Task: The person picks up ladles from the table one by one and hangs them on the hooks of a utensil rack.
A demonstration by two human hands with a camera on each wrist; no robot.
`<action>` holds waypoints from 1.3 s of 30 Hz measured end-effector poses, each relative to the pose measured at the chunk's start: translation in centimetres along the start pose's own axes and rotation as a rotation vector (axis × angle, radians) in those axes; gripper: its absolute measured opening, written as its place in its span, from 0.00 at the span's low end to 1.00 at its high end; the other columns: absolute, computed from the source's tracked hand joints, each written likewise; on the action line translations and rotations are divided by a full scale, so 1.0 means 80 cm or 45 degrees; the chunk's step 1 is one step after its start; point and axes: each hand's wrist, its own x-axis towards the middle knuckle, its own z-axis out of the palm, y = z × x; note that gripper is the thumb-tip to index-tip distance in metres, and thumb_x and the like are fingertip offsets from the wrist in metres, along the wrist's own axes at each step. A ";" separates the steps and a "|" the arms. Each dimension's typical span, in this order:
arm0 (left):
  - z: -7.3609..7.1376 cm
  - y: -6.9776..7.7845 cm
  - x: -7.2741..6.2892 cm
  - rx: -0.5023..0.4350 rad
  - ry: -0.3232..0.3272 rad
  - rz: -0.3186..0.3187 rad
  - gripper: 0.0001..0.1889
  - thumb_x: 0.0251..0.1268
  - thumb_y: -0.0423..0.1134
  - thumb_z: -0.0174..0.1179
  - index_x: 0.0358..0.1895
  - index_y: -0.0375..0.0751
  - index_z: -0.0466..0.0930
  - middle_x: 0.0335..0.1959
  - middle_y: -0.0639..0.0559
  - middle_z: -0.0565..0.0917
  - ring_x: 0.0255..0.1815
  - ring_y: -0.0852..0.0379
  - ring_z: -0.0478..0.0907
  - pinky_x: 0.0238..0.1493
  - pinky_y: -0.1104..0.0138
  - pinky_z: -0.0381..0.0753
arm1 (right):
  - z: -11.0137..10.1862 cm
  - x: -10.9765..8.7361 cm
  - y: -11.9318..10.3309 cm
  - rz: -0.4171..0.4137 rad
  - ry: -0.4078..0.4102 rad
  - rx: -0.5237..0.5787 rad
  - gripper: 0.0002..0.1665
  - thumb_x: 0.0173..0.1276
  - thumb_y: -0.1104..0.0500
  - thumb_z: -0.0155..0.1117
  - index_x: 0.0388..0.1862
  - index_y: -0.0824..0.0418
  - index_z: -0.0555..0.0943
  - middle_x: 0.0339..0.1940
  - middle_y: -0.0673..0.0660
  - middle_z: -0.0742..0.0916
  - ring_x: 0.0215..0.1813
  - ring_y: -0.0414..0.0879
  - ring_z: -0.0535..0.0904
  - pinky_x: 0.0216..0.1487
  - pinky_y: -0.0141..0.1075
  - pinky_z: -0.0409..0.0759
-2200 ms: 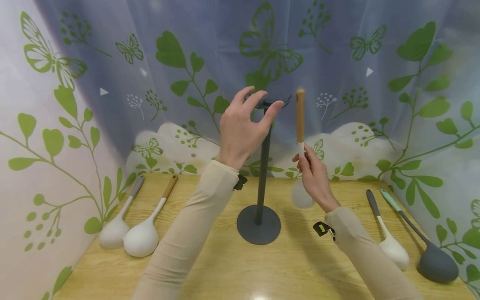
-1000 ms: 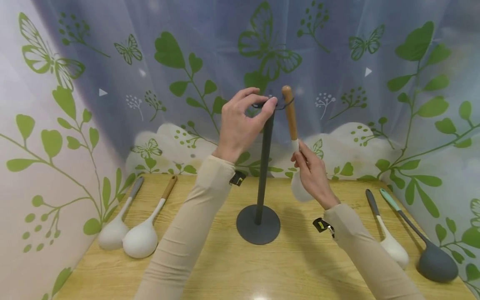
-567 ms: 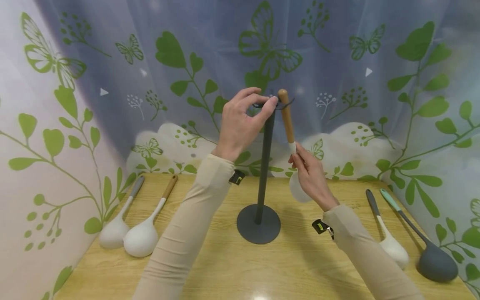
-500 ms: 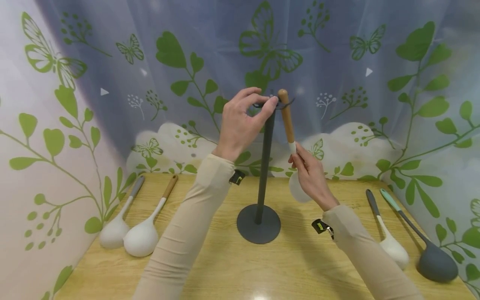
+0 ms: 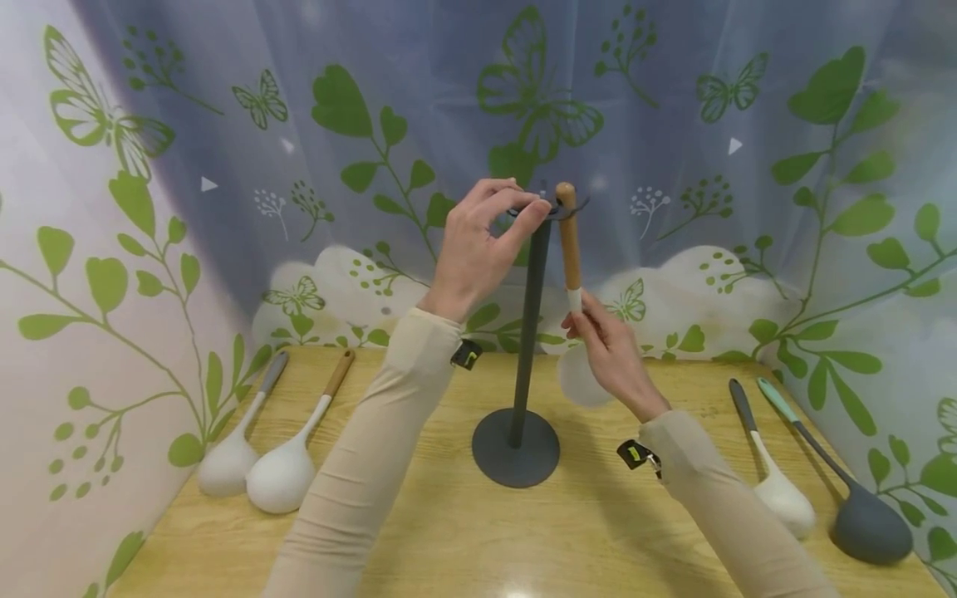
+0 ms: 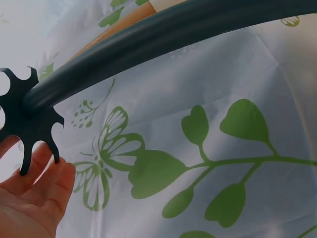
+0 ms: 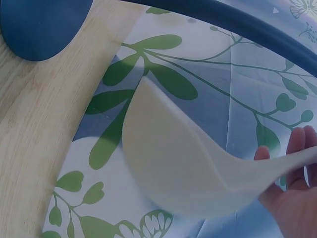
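Held ladle (image 5: pixel 571 257), one, white with a wooden handle: nearly upright, just beside the top of the hook stand (image 5: pixel 529 332), handle end up among the hooks, bowl hanging below. Whether a hook has entered the handle, I cannot tell from here.

Handling of the step, which I take to be hanging it up: turn the handle until its hole (a dark spot near the end looks like one) faces a hook tip, slide it on without forcing, lower gently, and release only once the hook bears the weight. The post looks slender, so its head deserves steadying throughout.

Left hand (image 5: pixel 478 249): raised to the height of the hooks, thumb on the inner side, grip pinching at them. Right hand (image 5: pixel 615 357): lower, forearm angled inward, grip grasping the white neck just under the wood.

Also on the worktop (image 5: pixel 449 531): grey-handled ladle (image 5: pixel 228 465) and brown-handled ladle (image 5: pixel 281 477), left; dark-handled ladle (image 5: pixel 785 505) and mint-handled ladle (image 5: pixel 871 527), right.
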 end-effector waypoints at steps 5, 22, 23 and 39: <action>0.000 -0.001 0.001 -0.003 -0.015 0.048 0.16 0.72 0.46 0.57 0.55 0.44 0.84 0.55 0.46 0.78 0.41 0.55 0.77 0.44 0.65 0.77 | 0.001 -0.001 -0.014 0.034 -0.097 0.081 0.27 0.79 0.67 0.43 0.75 0.64 0.63 0.48 0.70 0.82 0.48 0.60 0.80 0.53 0.38 0.81; -0.005 0.001 0.007 -0.051 -0.091 -0.084 0.16 0.68 0.52 0.61 0.51 0.48 0.87 0.64 0.53 0.78 0.66 0.56 0.72 0.65 0.65 0.71 | 0.012 0.001 0.007 0.075 -0.118 0.070 0.23 0.78 0.63 0.50 0.70 0.56 0.71 0.49 0.65 0.85 0.54 0.58 0.81 0.58 0.53 0.77; -0.005 0.001 0.007 -0.056 -0.085 -0.082 0.16 0.68 0.51 0.61 0.51 0.48 0.87 0.64 0.53 0.78 0.66 0.55 0.73 0.65 0.65 0.71 | 0.012 0.001 0.005 0.084 -0.121 0.075 0.23 0.78 0.64 0.50 0.69 0.58 0.71 0.50 0.66 0.84 0.55 0.59 0.81 0.59 0.54 0.77; -0.003 0.004 0.004 -0.012 -0.040 -0.055 0.16 0.67 0.50 0.62 0.50 0.47 0.88 0.60 0.51 0.80 0.66 0.56 0.73 0.59 0.64 0.76 | 0.009 -0.002 -0.036 0.178 -0.167 0.116 0.24 0.78 0.66 0.49 0.71 0.65 0.68 0.57 0.71 0.81 0.62 0.64 0.77 0.65 0.56 0.72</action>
